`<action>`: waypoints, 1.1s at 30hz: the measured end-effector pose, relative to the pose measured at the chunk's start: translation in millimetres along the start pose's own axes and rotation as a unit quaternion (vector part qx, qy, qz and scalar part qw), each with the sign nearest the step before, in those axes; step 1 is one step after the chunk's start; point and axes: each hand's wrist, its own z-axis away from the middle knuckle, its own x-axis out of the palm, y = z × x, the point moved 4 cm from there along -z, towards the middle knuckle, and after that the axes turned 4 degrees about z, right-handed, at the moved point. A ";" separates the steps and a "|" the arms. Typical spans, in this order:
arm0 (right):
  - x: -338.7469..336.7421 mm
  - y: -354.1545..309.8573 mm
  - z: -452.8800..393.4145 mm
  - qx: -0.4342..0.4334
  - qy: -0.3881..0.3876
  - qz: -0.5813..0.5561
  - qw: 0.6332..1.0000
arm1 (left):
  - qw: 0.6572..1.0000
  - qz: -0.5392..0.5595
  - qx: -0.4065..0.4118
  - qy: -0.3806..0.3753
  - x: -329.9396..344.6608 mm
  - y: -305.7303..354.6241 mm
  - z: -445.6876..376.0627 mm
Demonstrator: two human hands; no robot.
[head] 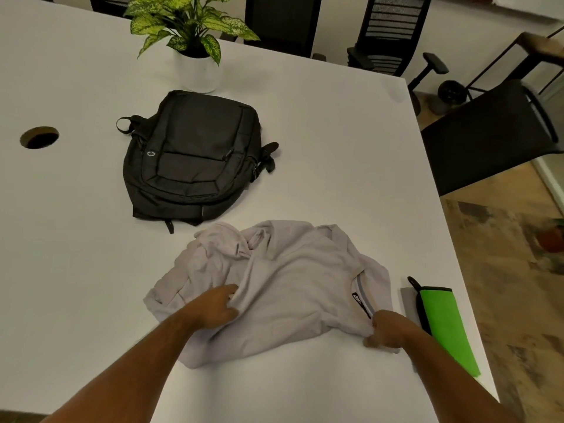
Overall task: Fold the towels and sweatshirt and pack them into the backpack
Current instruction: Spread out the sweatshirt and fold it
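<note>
One sweatshirt (293, 279), grey, rumpled at table (335, 141) front, fold just begun: left hand (218, 306) pinching mid cloth, right hand (385, 329) closed on collar edge; green towel (442, 325) folded alongside; backpack (192, 154) zipped, nothing packed yet.

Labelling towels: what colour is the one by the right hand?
Bright green towel with black edging, head view.

Both arms out, hands down on sweatshirt (283, 279).
Left hand (213, 309) pinching a fold at its near-left part; right hand (386, 329) gripping its near-right edge, fingers curled, forearms bare.
</note>
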 end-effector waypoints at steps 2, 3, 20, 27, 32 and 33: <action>-15.1 -15.0 -5.5 -0.006 0.066 -0.019 0.998 | 0.999 -0.003 0.023 -0.040 11.4 10.5 2.2; -24.0 -24.7 -7.9 -0.019 0.106 -0.048 0.993 | 0.998 -0.005 0.033 -0.059 17.4 15.7 2.6; -96.3 -130.1 -72.8 -0.142 0.272 -0.244 0.920 | 0.990 -0.007 0.125 -0.071 25.5 13.0 20.7; -97.4 -149.0 -97.2 -0.148 0.163 -0.214 0.952 | 0.992 -0.097 0.080 0.016 -7.8 -45.1 39.9; -95.3 -151.3 -104.1 -0.104 0.151 -0.244 0.952 | 0.979 -0.147 0.019 0.141 -24.8 -93.8 50.9; -97.5 -151.7 -105.1 -0.094 0.146 -0.258 0.951 | 0.974 -0.153 0.021 0.169 -24.7 -100.7 51.1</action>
